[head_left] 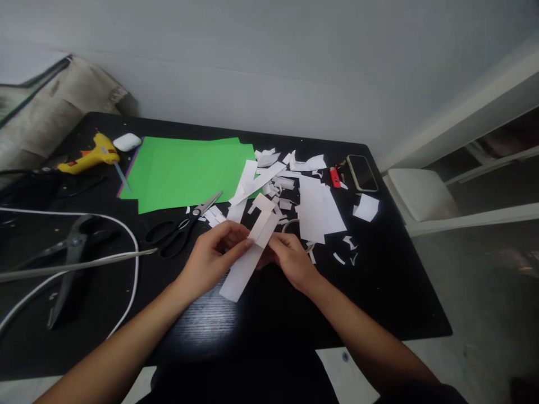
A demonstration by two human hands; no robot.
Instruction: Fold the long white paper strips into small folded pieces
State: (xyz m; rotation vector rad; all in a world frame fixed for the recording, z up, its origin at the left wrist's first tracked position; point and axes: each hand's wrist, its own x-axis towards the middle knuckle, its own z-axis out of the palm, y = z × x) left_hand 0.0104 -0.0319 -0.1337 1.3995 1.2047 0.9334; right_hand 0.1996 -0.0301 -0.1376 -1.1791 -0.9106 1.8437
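A folded strip of white paper (244, 272) is held up between both hands, slanting from lower left to upper right above the table. My left hand (214, 252) pinches its left edge, thumb on top. On the other edge, my right hand (290, 255) grips it with the fingertips partly hidden behind the paper. Beyond my hands lie loose white paper strips (257, 184) and many small scraps (285, 204). Black-handled scissors (183, 225) rest just left of my left hand. White paper sheets (319, 211) lie to the right of the scraps.
Green sheets (189, 173) cover the back of the black table (379, 297). At the left are a yellow glue gun (95, 154), a white case (127, 142), large shears (69, 275) and a white cable (137, 264). A red lighter (334, 177) and phone (362, 173) lie back right.
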